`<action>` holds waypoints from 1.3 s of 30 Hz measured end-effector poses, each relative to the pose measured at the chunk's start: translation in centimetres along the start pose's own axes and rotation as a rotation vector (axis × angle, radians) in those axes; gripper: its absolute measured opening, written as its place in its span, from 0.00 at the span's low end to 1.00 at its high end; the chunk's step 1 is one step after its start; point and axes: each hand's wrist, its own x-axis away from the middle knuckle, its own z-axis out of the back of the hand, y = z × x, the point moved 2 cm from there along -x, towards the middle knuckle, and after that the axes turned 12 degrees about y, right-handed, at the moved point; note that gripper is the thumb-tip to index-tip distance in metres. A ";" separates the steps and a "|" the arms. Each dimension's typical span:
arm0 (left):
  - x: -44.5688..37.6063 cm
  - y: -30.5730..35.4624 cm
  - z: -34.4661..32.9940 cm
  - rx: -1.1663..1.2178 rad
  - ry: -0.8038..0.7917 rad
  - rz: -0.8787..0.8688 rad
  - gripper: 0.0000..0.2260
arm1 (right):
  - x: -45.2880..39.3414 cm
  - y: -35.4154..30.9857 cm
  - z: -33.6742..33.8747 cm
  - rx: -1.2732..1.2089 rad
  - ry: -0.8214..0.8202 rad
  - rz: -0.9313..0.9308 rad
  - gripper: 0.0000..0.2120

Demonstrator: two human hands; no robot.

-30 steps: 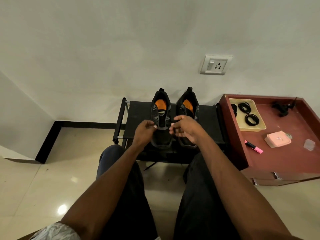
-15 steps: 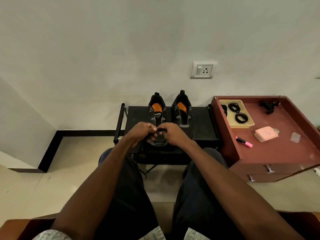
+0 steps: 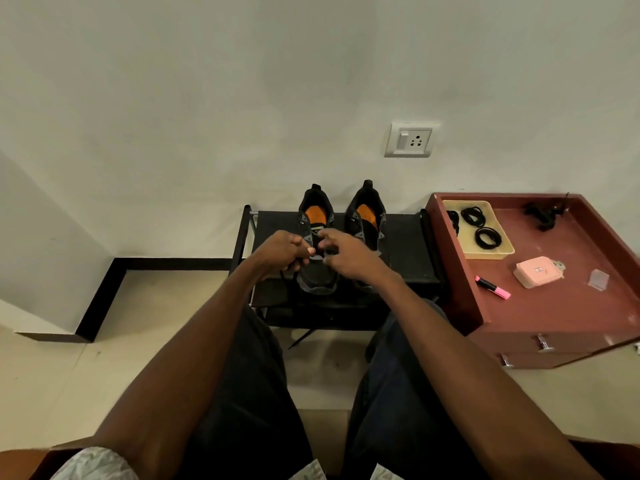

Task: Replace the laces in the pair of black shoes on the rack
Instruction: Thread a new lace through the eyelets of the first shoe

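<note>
Two black mesh shoes with orange insoles stand side by side on the flat top of a low black rack (image 3: 405, 244), heels toward the pale plaster wall. The person sits before it, both bare forearms stretched over the left shoe (image 3: 317, 271). The left hand (image 3: 284, 252) has its fingers curled, pinching a thin black lace (image 3: 320, 249) above the tongue; the right hand (image 3: 346, 256) pinches the same lace from the other side, just beside the right shoe (image 3: 365, 216). Right of the rack, a reddish wooden cabinet (image 3: 554, 306) carries a shallow cream tray (image 3: 498, 252) of coiled black laces (image 3: 488, 237), a pink marker (image 3: 491, 287) and a rounded pink case (image 3: 536, 275).
</note>
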 end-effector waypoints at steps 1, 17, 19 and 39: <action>0.0 0.4 -0.2 -0.007 -0.029 -0.009 0.08 | 0.0 -0.5 -0.6 -0.015 -0.076 0.045 0.17; -3.7 -0.2 0.5 -0.006 -0.048 0.005 0.08 | -2.5 1.1 -2.4 0.091 0.092 0.018 0.20; -4.1 -1.0 0.2 0.015 -0.046 0.008 0.08 | -2.9 1.6 -3.1 0.048 0.062 -0.028 0.12; -6.6 -6.5 -1.9 0.336 0.050 0.054 0.07 | -6.7 5.7 -6.8 -0.191 0.210 -0.091 0.07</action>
